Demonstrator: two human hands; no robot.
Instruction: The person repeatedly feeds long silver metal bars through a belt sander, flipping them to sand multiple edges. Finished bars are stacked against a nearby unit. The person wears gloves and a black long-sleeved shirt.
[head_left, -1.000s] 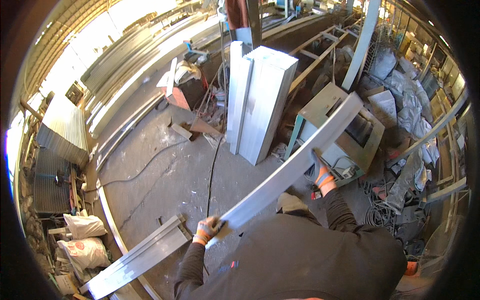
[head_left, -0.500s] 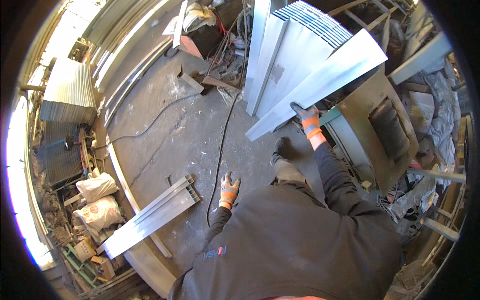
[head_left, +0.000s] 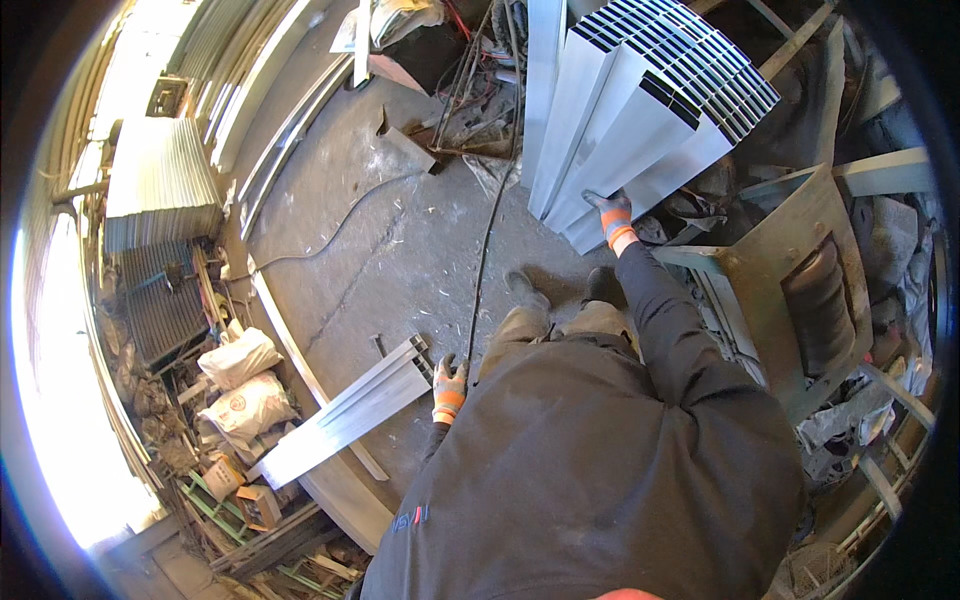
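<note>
My right hand (head_left: 613, 212), in a grey and orange work glove, is closed on the near end of a long silvery metal profile (head_left: 632, 135). This profile rests on a tall stack of similar hollow profiles (head_left: 735, 75), whose far ends show as a grid of openings. My left hand (head_left: 449, 391), gloved alike, hangs low with its fingers out and nothing visible in it. Just left of it lies a small group of metal profiles (head_left: 345, 415) on the floor. Whether the left fingertips touch them I cannot tell.
A dark cable (head_left: 487, 245) crosses the concrete floor (head_left: 400, 260) ahead of my feet. A tan metal frame with a dark pad (head_left: 820, 290) stands at right. White sacks (head_left: 245, 405), boxes and scrap line the left, beside a ribbed sheet stack (head_left: 160, 175).
The profile under my right hand has swung from slanting across the stack to nearly in line with it. My left hand is closer to the small group. The whole view has shifted.
</note>
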